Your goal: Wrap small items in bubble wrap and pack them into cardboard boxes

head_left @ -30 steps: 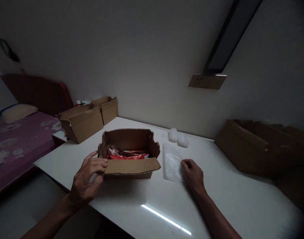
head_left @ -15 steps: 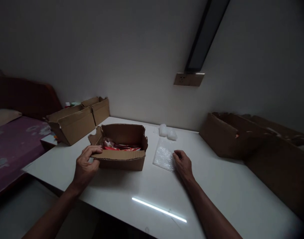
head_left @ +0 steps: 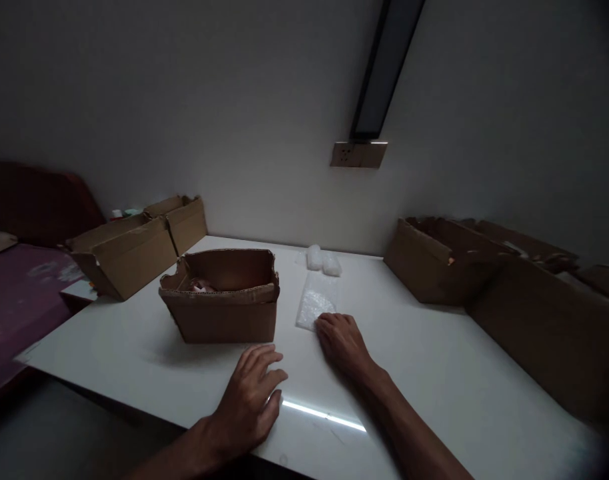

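Observation:
An open cardboard box [head_left: 222,313] stands on the white table [head_left: 434,387], with reddish packets barely showing inside. My left hand [head_left: 247,400] lies flat on the table just in front of the box, fingers spread, holding nothing. My right hand [head_left: 343,343] rests palm down on the near edge of a sheet of bubble wrap [head_left: 314,303] to the right of the box. Two small clear plastic wads [head_left: 322,260] lie behind the sheet near the wall.
Two open cardboard boxes [head_left: 134,243] sit at the table's far left corner. More cardboard boxes [head_left: 484,273] line the right side. A bed with a purple cover [head_left: 14,293] lies to the left. A wall socket [head_left: 358,155] is above the table.
My left hand let go of the box's front flap and moved right to rest on the table. The flap is now folded in. The view shifted right.

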Action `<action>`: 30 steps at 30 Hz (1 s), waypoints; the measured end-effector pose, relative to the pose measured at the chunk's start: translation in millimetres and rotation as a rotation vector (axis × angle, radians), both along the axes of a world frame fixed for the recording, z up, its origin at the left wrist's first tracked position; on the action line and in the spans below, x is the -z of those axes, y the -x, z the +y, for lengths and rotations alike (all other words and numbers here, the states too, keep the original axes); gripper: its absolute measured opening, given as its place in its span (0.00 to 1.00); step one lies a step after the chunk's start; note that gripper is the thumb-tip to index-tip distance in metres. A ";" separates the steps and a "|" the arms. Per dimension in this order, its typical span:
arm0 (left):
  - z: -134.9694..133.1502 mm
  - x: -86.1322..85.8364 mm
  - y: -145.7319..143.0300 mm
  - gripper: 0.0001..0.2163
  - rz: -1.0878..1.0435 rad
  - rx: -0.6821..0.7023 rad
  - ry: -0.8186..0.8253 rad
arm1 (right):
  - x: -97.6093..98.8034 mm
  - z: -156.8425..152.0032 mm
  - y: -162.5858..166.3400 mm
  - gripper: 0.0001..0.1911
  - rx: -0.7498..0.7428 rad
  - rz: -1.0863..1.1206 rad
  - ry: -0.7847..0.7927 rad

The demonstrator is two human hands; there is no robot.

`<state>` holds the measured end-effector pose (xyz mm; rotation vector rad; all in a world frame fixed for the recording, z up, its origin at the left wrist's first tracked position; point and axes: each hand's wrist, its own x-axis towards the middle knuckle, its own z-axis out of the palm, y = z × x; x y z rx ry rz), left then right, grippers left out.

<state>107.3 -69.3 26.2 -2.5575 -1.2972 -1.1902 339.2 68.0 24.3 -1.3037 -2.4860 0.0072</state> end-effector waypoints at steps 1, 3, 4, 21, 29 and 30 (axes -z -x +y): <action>8.6 4.1 -5.8 0.17 0.005 0.015 0.036 | 0.1 0.4 1.0 0.13 0.006 -0.016 -0.004; 24.9 13.3 -14.9 0.21 0.018 0.042 0.098 | -0.7 2.2 0.6 0.13 0.016 -0.043 -0.004; 32.2 18.5 -18.4 0.24 0.023 0.049 0.129 | -1.8 3.1 -0.6 0.13 0.021 -0.051 0.000; 18.3 27.3 -41.9 0.21 -0.074 0.250 0.287 | -37.9 -84.3 -27.2 0.12 -0.168 0.262 0.519; 14.9 15.1 -39.4 0.07 -0.367 0.167 0.516 | -36.9 -93.2 -20.0 0.11 -0.162 0.523 0.635; 14.7 13.0 -38.6 0.06 -0.381 0.142 0.562 | -34.4 -94.0 -21.2 0.12 -0.150 0.549 0.628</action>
